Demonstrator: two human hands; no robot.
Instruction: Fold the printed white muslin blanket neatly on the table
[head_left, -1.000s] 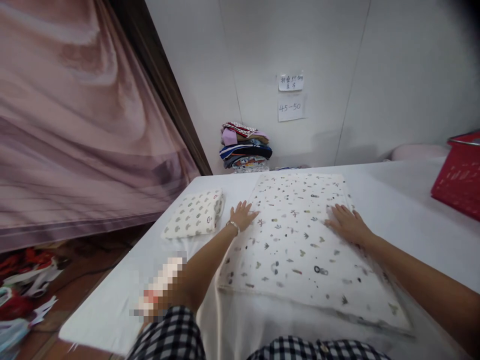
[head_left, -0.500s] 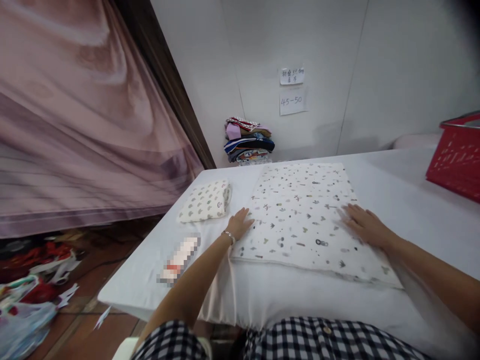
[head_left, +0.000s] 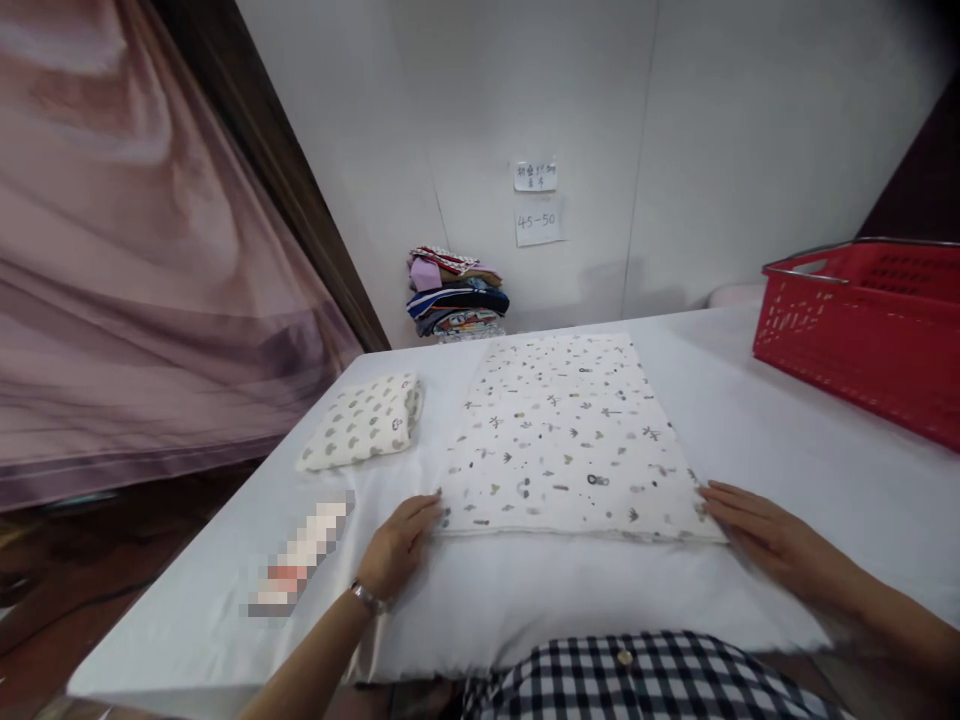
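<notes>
A white cloth point(head_left: 562, 440) with small grey and green prints lies spread on the table, its near edge towards me. At its near left corner my left hand point(head_left: 397, 545) is closed, fingers bent round the edge; the thumb is partly hidden. Along the near right corner lies my right hand point(head_left: 765, 530), fingers stretched out and close together, their tips touching the cloth's edge. Left of this cloth sits a folded cream cloth point(head_left: 364, 420) with a grey-green pattern, apart from both hands.
The table has a white cover point(head_left: 750, 400). A red plastic basket point(head_left: 862, 335) stands at the right. A stack of folded fabrics point(head_left: 457, 295) is at the back by the wall. A blurred-out strip point(head_left: 300, 560) lies at the front left. A pink curtain point(head_left: 150, 250) hangs at the left.
Both my hands have slid towards me along the cloth's sides to its near corners. The cloth's near edge now lies straighter. My view has turned right, showing more of the basket.
</notes>
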